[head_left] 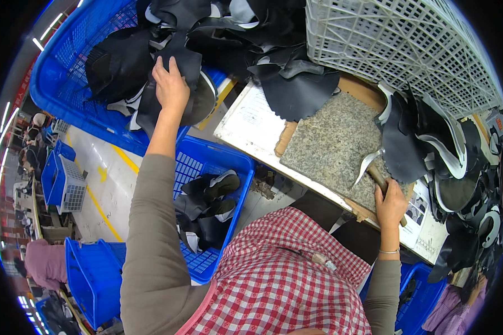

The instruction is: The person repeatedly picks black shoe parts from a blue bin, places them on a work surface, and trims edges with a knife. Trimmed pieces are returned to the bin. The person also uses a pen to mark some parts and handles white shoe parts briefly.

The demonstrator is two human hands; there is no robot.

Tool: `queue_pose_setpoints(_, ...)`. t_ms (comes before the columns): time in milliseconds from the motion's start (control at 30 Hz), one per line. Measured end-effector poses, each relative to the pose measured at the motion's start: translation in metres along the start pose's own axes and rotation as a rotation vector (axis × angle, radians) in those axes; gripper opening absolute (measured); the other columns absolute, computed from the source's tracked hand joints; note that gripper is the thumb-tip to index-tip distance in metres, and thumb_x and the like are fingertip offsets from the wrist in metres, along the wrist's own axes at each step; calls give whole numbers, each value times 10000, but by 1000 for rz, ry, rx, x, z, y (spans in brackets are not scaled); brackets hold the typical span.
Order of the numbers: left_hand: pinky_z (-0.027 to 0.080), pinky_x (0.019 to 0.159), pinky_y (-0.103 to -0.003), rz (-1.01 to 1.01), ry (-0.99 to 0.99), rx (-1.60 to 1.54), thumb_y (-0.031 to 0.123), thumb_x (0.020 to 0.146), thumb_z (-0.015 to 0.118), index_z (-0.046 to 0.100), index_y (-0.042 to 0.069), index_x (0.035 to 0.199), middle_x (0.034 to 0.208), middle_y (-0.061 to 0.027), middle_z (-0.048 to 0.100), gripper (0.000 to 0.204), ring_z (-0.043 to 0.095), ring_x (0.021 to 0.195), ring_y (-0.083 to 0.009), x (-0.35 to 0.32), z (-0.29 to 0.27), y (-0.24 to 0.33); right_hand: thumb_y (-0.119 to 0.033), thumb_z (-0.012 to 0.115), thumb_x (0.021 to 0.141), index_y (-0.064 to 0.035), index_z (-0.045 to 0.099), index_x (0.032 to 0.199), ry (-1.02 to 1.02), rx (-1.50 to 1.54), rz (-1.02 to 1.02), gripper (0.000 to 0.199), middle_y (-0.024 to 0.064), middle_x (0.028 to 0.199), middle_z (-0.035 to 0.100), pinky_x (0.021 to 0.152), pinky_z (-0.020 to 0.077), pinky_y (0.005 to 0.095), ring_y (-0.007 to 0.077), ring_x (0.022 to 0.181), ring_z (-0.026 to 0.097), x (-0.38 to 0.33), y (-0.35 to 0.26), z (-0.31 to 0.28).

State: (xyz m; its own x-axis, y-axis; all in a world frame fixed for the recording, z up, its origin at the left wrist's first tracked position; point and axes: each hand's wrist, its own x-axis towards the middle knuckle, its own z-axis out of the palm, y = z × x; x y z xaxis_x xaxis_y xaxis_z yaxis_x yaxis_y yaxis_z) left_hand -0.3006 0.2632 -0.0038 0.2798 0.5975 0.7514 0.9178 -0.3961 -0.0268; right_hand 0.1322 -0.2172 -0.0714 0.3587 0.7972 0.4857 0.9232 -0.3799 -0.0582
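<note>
My left hand (170, 84) reaches to the upper left and lies on a black leather shoe upper (185, 60), its fingers stretched out over the piece. That upper rests on a heap of similar black uppers (117, 61) with pale linings, in and above a large blue basket (56, 92). At the right, my right hand (391, 204) is closed round the wooden handle of a hammer (377, 174). The hammer's curved, bright metal head lies over a speckled grey stone slab (330, 148) on the white worktable (246, 125).
Black uppers (405, 145) lie at the slab's right, another (296, 92) at its far left. A white plastic crate (402, 50) stands at the back. Below the table's left end, a blue basket (243, 195) holds several pieces. Other people (44, 262) are nearby.
</note>
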Motion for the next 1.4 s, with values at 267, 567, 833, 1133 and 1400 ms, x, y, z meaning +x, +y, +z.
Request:
queue_pose_setpoints(267, 393, 1166, -453, 598, 194, -337, 60, 855, 635, 608, 48, 1297, 1353, -131, 592, 444, 487, 1371, -356, 82, -22, 142, -181, 785, 818, -83, 647, 1051, -17, 48, 49, 288, 122, 941, 697, 697, 553, 453, 359, 819, 691, 1, -2, -3)
queue_pose_setpoints(567, 584, 778, -610, 486, -223, 508, 216, 910, 652, 707, 280, 1284, 1404, -24, 488, 383, 474, 1318, -351, 149, 51, 138, -161, 795, 809, -81, 651, 1051, -2, 80, 42, 294, 120, 934, 691, 680, 552, 448, 357, 816, 688, 1, -3, -3)
queue_pose_setpoints(833, 639, 829, -468, -473, -471, -316, 364, 1062, 523, 571, 381, 1466, 1358, -147, 651, 407, 667, 1177, -395, 167, 23, 19, -167, 802, 805, -80, 654, 1040, 22, 98, 35, 291, 112, 926, 691, 673, 553, 436, 346, 810, 690, 0, -2, -4)
queue_pose_setpoints(1133, 670, 711, -381, -786, -431, -585, 406, 1022, 594, 614, 144, 1427, 1356, -171, 660, 482, 759, 959, -363, 139, 33, 27, -161, 795, 801, -82, 657, 1049, -4, 66, 38, 295, 119, 928, 692, 666, 553, 437, 353, 793, 689, 0, -3, -3)
queue_pose_setpoints(1400, 542, 998, -430, -443, -403, -331, 386, 969, 665, 687, 336, 1363, 1354, -109, 660, 398, 670, 1177, -287, 123, 35, 32, -163, 785, 813, -82, 661, 1062, 1, 76, 47, 290, 124, 927, 690, 669, 550, 451, 358, 804, 688, -2, -2, -2)
